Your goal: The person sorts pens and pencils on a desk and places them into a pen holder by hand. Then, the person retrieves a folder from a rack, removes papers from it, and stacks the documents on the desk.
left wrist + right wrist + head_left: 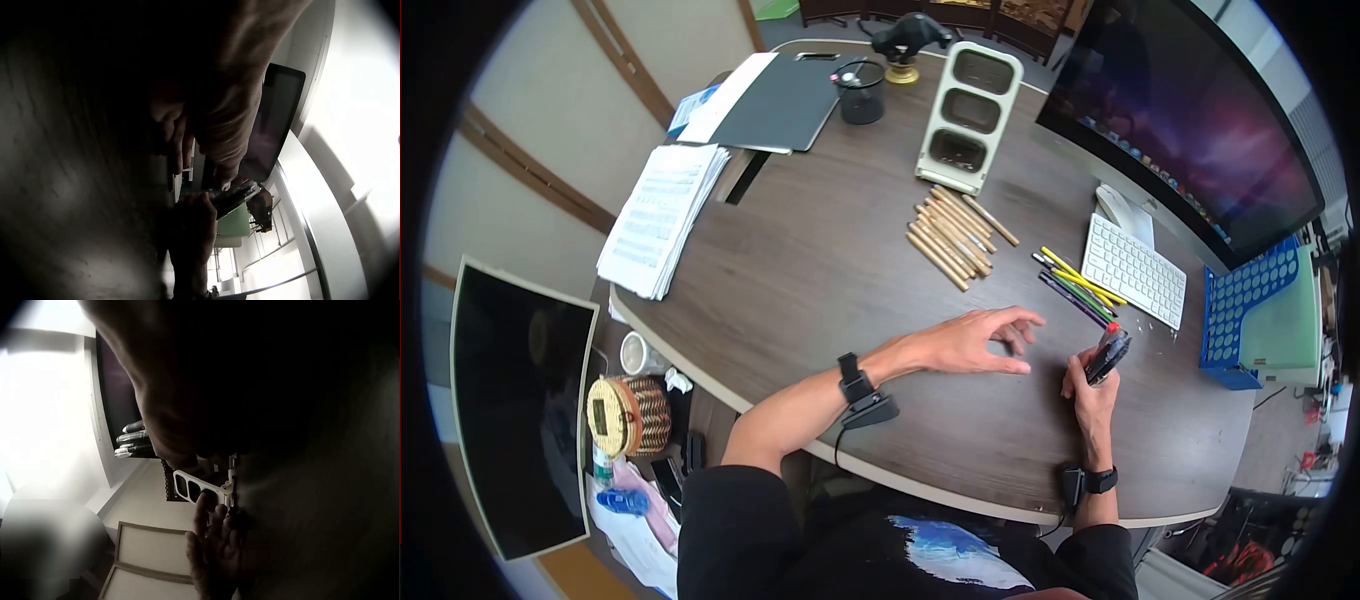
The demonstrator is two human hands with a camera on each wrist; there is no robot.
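My right hand (pixel 1092 402) grips a bunch of dark pens (pixel 1109 360), one showing a red end, over the right part of the desk. In the right wrist view several of these pens (pixel 134 441) stick out past the hand, with light-coloured ends. My left hand (pixel 972 342) holds nothing; its fingers are spread and loosely bent, thumb towards the right hand. Just beyond lie yellow, green and dark pencils (pixel 1082 286). Farther off is a pile of tan, wood-coloured pens (pixel 948 238), at the foot of a pale holder with three openings (pixel 1003 100).
A white keyboard (pixel 1135 270), mouse (pixel 1114 205) and monitor (pixel 1190 110) occupy the right side. Near the right edge stands a blue file rack (pixel 1232 330). Paper stacks (pixel 662 215), a grey folder (pixel 778 100) and a mesh pen cup (pixel 861 100) are at the left and back.
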